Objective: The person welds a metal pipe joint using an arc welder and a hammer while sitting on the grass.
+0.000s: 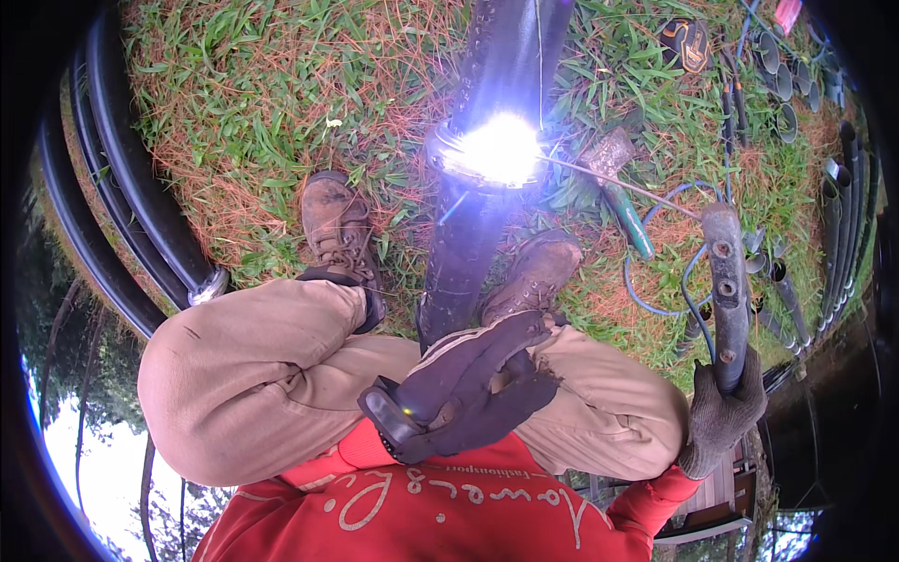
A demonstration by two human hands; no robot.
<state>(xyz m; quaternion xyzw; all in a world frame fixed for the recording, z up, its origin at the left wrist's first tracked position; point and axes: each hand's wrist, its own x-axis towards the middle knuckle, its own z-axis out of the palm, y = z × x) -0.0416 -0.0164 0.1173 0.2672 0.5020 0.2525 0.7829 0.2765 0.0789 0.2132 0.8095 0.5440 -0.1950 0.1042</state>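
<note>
My right hand (729, 417), in a dark knit glove, is closed round the handle of a welding electrode holder (727, 267). From the holder's tip a thin welding rod (646, 190) runs left to a dark steel pipe (461, 248). A glaring white arc burns at the rod's end, by a raised collar (440, 150) on the pipe, and its glare hides the joint. My left hand (478, 379), in a black glove with a device strapped at the wrist, hovers over my lap near the pipe's near end. Its fingers stretch rightward, apart from the thumb, with nothing visible between them.
A hammer-like tool with a green handle (629, 223) lies in the grass right of the pipe. Around it loops a blue cable (646, 302). Long black pipes (140, 178) lie at the left, and more pipes (838, 215) at the far right. An orange-black tool (686, 45) sits upper right.
</note>
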